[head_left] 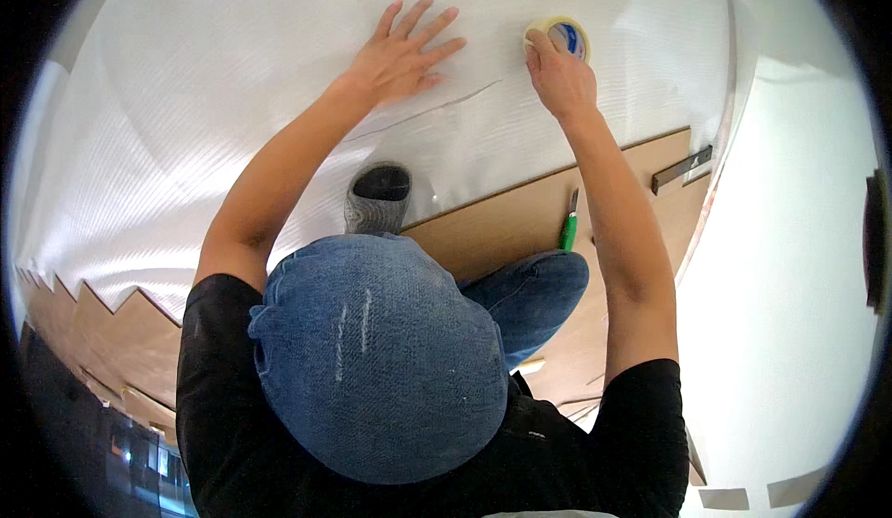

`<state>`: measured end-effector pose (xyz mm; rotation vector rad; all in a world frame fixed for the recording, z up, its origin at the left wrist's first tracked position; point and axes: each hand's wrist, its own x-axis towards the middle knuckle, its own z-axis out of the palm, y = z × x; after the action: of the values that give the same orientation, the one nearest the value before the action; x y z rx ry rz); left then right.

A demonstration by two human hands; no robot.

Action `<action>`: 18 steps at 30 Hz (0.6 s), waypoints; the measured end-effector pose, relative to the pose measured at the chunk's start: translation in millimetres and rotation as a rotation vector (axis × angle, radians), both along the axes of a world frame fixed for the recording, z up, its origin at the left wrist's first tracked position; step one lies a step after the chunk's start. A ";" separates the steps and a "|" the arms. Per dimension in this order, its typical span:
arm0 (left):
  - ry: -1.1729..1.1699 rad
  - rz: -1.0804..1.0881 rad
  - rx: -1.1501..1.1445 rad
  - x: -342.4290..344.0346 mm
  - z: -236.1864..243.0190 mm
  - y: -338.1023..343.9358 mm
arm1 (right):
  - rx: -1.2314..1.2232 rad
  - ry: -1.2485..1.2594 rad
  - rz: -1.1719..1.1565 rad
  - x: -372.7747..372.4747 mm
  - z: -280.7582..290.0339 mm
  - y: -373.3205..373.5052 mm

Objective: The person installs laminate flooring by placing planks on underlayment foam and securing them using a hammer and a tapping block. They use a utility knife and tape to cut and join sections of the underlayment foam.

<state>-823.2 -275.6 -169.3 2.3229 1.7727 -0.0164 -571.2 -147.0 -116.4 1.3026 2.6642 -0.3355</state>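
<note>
My left hand (398, 61) is spread with the palm down over the white foam underlay (232, 91), its fingers apart and holding nothing. To the right, my right hand (560, 74) grips a roll of clear yellowish tape (581, 33) with a blue-printed core. A thin dark line, perhaps a seam or slit (460, 100), runs across the underlay between and below my hands. A utility knife with a green handle (569, 230) lies on the tan floor planks (502, 216), close to my bent knee and below my right forearm.
A dark flat metal bar (683, 170) lies at the planks' right end, near the white wall (790, 239). My shoe (379, 193) stands on the underlay by the plank edge. Stepped plank ends (130, 323) reach along the lower left.
</note>
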 end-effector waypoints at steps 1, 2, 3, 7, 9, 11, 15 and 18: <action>-0.010 0.007 0.029 -0.4 6.2 -6.6 | 0.003 0.014 0.005 -4.1 7.9 -4.8; -0.021 0.014 0.057 0.7 12.6 -13.4 | 0.005 0.028 0.010 -6.8 14.1 -10.6; 0.004 0.038 0.018 2.0 19.7 -19.0 | 0.001 0.030 0.054 -8.4 19.1 -16.8; -0.077 0.120 -0.080 8.3 -4.5 -45.6 | 0.008 -0.083 0.159 -3.6 -5.2 -44.4; -0.066 0.086 -0.028 0.3 -12.8 -50.7 | 0.144 0.033 0.217 5.1 -30.7 -44.7; -0.062 0.068 -0.010 0.2 -13.7 -52.2 | 0.256 0.087 0.256 9.2 -39.4 -41.7; -0.118 0.086 0.026 2.6 -22.5 -49.2 | 0.148 0.077 0.221 10.6 -29.5 -33.4; -0.118 0.095 0.012 1.2 -22.5 -53.0 | -0.068 -0.040 0.035 -11.7 9.0 -36.5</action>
<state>-822.0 -328.7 -191.9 2.1962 1.8268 0.1441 -582.9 -183.4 -107.3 1.2284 2.6148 -0.3881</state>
